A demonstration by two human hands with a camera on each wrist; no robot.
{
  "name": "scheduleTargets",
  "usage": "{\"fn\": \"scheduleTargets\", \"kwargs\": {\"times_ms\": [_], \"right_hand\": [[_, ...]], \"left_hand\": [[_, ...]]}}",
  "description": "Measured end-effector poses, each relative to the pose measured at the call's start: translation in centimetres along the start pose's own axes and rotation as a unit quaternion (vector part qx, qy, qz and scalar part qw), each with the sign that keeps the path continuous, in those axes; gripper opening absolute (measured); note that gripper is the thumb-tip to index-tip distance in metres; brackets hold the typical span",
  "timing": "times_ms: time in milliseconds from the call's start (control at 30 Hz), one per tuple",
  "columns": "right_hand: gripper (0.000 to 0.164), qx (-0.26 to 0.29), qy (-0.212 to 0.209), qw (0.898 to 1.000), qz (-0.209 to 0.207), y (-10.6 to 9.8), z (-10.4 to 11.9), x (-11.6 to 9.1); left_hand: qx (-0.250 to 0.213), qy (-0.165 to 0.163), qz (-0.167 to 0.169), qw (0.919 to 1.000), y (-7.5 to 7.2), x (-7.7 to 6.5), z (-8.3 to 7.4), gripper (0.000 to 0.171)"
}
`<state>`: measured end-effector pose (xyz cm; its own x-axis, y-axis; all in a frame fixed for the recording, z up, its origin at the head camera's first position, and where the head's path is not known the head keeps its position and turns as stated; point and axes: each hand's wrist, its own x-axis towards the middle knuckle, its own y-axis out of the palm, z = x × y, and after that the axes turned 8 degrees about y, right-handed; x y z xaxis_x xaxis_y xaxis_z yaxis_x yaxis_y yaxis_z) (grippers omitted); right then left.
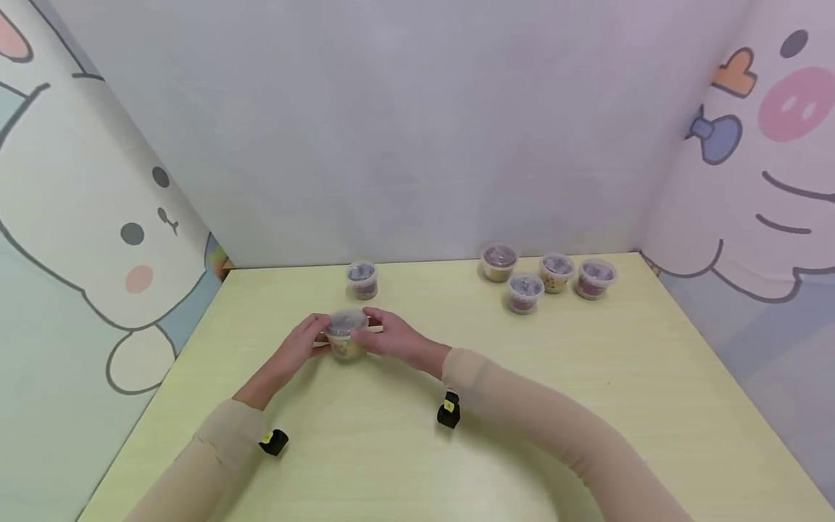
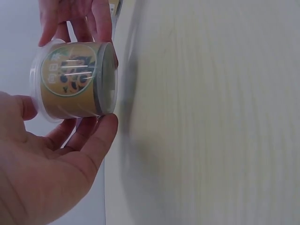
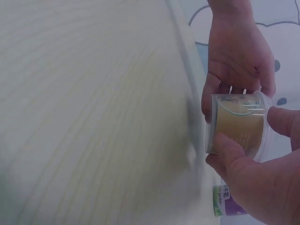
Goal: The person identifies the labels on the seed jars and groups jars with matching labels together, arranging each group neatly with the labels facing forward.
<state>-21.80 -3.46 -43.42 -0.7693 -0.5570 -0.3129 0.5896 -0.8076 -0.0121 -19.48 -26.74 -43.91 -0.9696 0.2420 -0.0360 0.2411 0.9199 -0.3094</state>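
At left, the left hand, part-open to the tub's width, grips one side of a tan-labelled tub, lidded and upright, left of centre over the tabletop; base contact cannot be confirmed. A purple-labelled tub stands just behind. The right hand, similarly part-open and curved, grips the opposite side. Well to the right, near the back edge, stand four lidded tubs: first tan, front purple, second tan, end purple.
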Motion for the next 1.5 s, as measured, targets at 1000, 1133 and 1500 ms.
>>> {"fn": "scheduleTargets", "kwargs": {"times_ms": [1000,1133,1500], "right_hand": [[0.073,-0.068,-0.005,0.998,-0.013,1.0,-0.7,-0.2],[0.072,-0.078,-0.004,0.997,-0.019,0.9,-0.8,0.0],[0.069,-0.08,0.001,0.997,-0.013,1.1,-1.0,0.4]], "left_hand": [[0.006,0.001,0.011,0.9999,0.2,-1.1,0.4,0.051],[0.002,0.011,0.029,0.9995,0.1,-0.9,0.4,0.052],[-0.014,0.009,0.036,0.9992,-0.2,-1.0,0.4,0.053]]}}
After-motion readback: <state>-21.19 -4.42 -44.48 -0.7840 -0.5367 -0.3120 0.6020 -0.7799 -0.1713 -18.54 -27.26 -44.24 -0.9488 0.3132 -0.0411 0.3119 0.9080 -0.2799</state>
